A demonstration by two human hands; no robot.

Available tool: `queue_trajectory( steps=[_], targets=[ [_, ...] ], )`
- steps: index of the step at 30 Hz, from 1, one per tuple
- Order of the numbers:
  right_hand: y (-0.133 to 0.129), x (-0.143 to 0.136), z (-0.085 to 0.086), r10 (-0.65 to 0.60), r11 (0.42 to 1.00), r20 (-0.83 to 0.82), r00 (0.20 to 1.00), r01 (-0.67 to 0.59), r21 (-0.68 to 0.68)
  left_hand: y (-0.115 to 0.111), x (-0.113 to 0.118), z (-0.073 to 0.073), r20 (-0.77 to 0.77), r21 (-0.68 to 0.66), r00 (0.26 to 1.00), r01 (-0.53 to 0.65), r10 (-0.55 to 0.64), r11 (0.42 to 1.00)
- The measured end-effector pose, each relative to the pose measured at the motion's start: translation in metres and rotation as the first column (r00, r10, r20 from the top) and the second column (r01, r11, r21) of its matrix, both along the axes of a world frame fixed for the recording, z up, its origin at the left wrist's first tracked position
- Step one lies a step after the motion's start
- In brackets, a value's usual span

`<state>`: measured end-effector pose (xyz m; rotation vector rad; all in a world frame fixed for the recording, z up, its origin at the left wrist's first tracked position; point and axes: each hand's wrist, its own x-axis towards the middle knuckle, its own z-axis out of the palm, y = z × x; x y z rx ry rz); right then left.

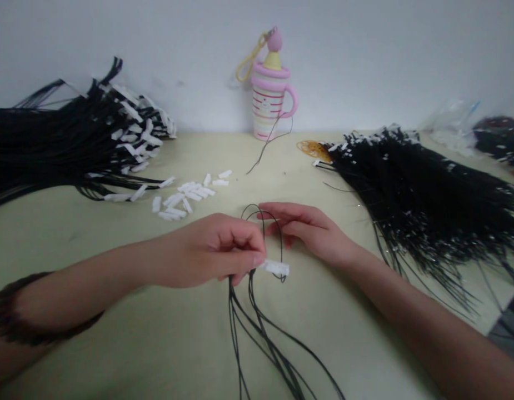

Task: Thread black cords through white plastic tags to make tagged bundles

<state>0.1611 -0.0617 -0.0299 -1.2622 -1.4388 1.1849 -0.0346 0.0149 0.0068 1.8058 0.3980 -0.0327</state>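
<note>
My left hand (221,253) is closed in a pinch on several thin black cords (277,350), which hang down from it toward the front of the table. A white connector-like piece (277,268) sticks out to the right of its fingertips. Above the pinch, thin cord loops (280,230) arch up between the two hands. My right hand (310,229) is beside these loops, its fingers stretched out to the left. Its fingertips are close to the loops; whether they touch is unclear.
Loose white pieces (190,191) lie left of centre. A bundle of black cords with white ends (52,141) is at the left, another black bundle (427,194) at the right. A pink striped cup-shaped item (268,103) stands by the wall (177,33). A plastic bag (452,125) is back right.
</note>
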Motion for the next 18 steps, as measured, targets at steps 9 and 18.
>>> queue_trajectory(
  steps=[9, 18],
  targets=[
    [-0.011, -0.008, 0.007, -0.512, 0.8, 0.378, 0.772, 0.267, 0.538, 0.005, 0.01, -0.023, -0.003, -0.193, 0.949, -0.31, 0.315, 0.931],
    [-0.023, -0.033, 0.008, -0.026, 0.97, 0.509, 0.861, -0.1, 0.219, 0.009, 0.012, -0.03, 0.072, -0.403, 0.9, -0.369, 0.431, 0.838]
  ],
)
